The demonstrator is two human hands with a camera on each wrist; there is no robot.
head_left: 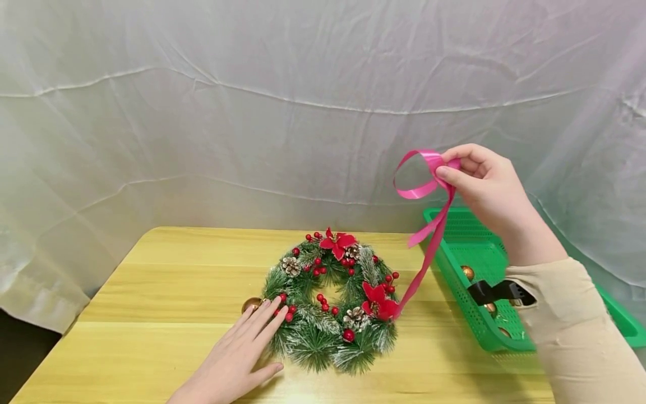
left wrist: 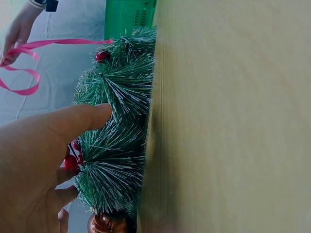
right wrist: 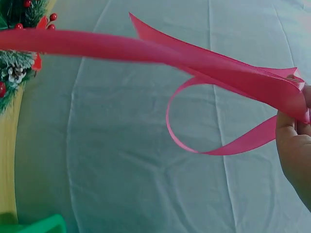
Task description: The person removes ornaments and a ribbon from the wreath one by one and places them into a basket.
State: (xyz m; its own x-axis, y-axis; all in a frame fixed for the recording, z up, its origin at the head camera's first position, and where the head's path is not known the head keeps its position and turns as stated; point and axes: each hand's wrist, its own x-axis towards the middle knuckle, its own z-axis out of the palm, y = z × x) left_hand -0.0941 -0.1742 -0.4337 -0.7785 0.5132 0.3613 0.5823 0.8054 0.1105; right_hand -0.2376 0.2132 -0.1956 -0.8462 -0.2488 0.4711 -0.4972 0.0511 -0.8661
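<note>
A green wreath (head_left: 313, 345) with red flowers, red berries and frosted pinecones lies flat on the wooden table. My left hand (head_left: 242, 348) rests on its left side, fingers straight over the berries and needles. Raised above and right of the wreath, my right hand (head_left: 484, 174) pinches a pink ribbon (head_left: 429, 255) between thumb and fingers. The ribbon forms a loop to the left of that hand, with a loose end hanging. A longer stretch runs taut down to the wreath's right side, beside the lower red flower (head_left: 378, 303); how it is fixed there is hidden.
A green plastic basket (head_left: 461, 306) stands at the table's right, partly behind my right forearm, with a few copper-coloured balls (head_left: 467, 272) inside. Another copper ball (head_left: 251, 304) is at the wreath's left edge. A pale cloth (head_left: 303, 140) hangs behind the table (head_left: 166, 297).
</note>
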